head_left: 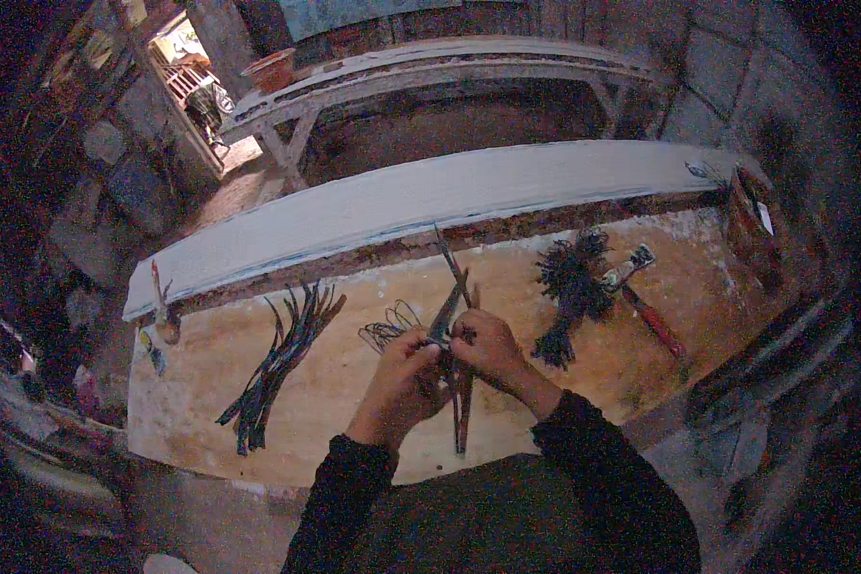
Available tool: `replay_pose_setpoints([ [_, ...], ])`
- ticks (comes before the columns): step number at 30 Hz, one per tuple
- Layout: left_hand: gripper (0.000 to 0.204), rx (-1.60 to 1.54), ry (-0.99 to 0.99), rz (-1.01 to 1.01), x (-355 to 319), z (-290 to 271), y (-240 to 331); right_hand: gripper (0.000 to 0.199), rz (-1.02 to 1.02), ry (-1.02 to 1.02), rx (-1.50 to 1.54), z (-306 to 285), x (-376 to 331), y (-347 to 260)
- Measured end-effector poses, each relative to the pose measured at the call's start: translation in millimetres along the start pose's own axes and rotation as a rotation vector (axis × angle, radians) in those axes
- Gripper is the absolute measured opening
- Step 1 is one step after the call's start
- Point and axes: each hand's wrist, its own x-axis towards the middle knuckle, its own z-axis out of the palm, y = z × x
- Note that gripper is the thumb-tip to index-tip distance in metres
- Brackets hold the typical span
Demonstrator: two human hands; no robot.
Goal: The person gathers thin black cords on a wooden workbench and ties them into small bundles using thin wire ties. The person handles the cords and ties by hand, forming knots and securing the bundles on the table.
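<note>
Near the middle of the workbench, my left hand [404, 385] and my right hand [493, 352] meet, fingers closed in a pinch. Between them are several dark flat strips [442, 314], crossing and sticking up past my fingers, with lower ends hanging down over the board. What the fingertips press on is partly hidden. Just beyond my left hand lies a loose coil of thin wire [385, 330]. A fanned bundle of dark strips [282, 368] rests further left. To the right lie a bushy bundle of short dark pieces [574, 287] and a hammer with a red handle [655, 323].
The wooden worktop [344, 421] has a long white-painted plank [450, 187] along its far side. A slender tool [163, 311] stands at its left end, a brown bag-like object [748, 230] at its right. Behind is another bench [469, 72] with a reddish bowl [272, 71].
</note>
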Motion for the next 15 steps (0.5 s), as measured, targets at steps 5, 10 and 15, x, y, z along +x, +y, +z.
replay_pose_setpoints([
  [5,0.02,0.488,0.133,0.537,-20,-34,30,0.018,0.055,-0.004,-0.124,-7,11,10],
  [10,0.032,0.311,0.184,0.858,-66,-82,62,0.019,0.048,0.048,-0.1,-13,17,20],
  [15,0.025,-0.348,0.114,1.092,-124,-97,100,0.019,0.159,0.044,-0.253,-21,20,23],
])
